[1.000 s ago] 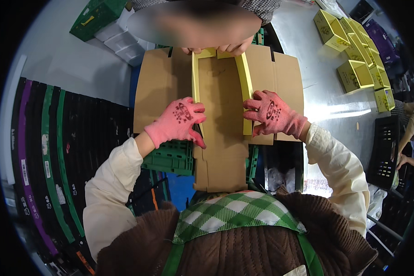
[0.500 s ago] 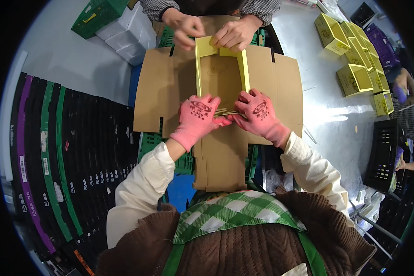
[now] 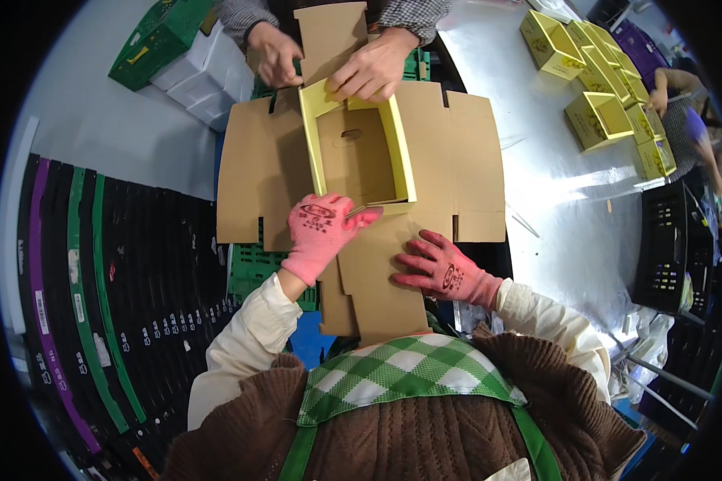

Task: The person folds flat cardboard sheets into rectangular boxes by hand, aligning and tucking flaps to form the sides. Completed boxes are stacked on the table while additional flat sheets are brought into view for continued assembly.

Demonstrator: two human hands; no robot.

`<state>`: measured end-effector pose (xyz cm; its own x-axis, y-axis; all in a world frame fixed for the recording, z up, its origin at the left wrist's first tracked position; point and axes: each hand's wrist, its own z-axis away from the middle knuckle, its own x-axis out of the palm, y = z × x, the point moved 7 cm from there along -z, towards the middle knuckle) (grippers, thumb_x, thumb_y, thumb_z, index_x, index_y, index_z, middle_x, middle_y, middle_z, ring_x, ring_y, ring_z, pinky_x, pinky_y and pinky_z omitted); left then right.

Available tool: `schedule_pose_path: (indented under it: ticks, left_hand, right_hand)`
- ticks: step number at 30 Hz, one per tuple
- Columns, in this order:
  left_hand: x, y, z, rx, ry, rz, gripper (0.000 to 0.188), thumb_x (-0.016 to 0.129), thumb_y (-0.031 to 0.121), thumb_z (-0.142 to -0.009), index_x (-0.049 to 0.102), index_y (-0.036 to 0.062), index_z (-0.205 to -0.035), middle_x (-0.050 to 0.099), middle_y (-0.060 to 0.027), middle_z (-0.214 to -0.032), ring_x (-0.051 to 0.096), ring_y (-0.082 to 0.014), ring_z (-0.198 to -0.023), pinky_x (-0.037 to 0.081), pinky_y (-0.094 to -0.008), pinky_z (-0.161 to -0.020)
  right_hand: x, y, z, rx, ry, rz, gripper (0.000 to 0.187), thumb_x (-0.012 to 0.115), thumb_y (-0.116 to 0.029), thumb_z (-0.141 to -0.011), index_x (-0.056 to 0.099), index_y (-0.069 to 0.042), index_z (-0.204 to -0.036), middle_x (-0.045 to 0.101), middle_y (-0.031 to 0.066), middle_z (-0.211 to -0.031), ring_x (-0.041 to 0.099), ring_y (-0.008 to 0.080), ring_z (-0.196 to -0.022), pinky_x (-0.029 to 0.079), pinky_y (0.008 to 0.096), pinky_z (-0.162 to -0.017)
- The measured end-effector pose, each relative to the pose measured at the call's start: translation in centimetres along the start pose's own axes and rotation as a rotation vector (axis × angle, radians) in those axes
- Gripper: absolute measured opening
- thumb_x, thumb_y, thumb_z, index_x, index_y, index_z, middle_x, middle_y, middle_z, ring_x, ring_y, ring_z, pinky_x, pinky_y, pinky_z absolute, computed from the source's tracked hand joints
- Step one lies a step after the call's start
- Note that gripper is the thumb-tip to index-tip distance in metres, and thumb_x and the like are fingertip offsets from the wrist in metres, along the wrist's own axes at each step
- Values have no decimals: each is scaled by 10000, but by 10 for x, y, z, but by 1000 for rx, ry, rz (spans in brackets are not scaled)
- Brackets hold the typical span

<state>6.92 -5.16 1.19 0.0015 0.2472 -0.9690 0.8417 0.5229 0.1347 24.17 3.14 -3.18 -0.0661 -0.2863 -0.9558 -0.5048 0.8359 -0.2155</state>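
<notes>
A yellow cardboard box sits slightly tilted in the middle, with brown cardboard showing inside its four walls. My left hand, in a pink glove, is closed on the box's near left corner. My right hand, gloved too, has its fingers spread over the near flap of a flat brown cardboard sheet, which lies beneath the box. Across from me, a co-worker's right-side hand grips the far wall of the box. Their other hand is close to its far left corner.
Green crates show under the cardboard. Several yellow boxes stand on the metal table at right, beside a black crate. Stacked black crates line the left, and white boxes stand at far left.
My right hand has let go of the near wall and moved down onto the cardboard flap. The box appears shifted left and turned slightly. A far cardboard flap now stands in view.
</notes>
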Motion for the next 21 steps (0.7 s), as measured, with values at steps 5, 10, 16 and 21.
schedule_pose_path:
  ticks: [5, 10, 16, 21]
  left_hand:
    - [-4, -2, -3, 30, -1, 68, 235, 727, 347, -693, 659, 126, -732, 605, -41, -715, 613, -235, -676, 500, -350, -592]
    - [46, -45, 16, -231, -250, 1598, 343, 433, 189, -971, 502, 29, -1267, 580, -73, -1204, 587, -152, -897, 489, -331, -802]
    - [77, -43, 25, -404, 399, 1380, 472, 505, 128, -948, 373, 7, -1384, 544, -107, -1184, 522, -180, -1031, 398, -271, -926]
    - [-4, -18, -16, -380, 722, 844, 635, 612, -30, -773, 402, 19, -1370, 363, -181, -1409, 593, -204, -959, 445, -328, -879]
  right_hand:
    - [-54, 19, -7, 173, 507, -20, 491, 634, -162, -688, 619, -216, -1176, 507, 98, -1302, 464, 320, -1221, 324, 539, -1067]
    - [-66, 82, -37, 445, 978, -410, 339, 541, -51, -879, 569, -42, -1216, 549, 163, -1177, 485, 382, -1140, 382, 448, -992]
    - [-55, 87, -50, 614, 1086, -562, 490, 559, 39, -855, 438, -11, -1327, 498, 197, -1187, 516, 345, -1115, 441, 398, -941]
    - [-61, 77, -43, 489, 845, -380, 663, 675, -43, -799, 383, -78, -1393, 359, 222, -1373, 475, 377, -1189, 432, 417, -999]
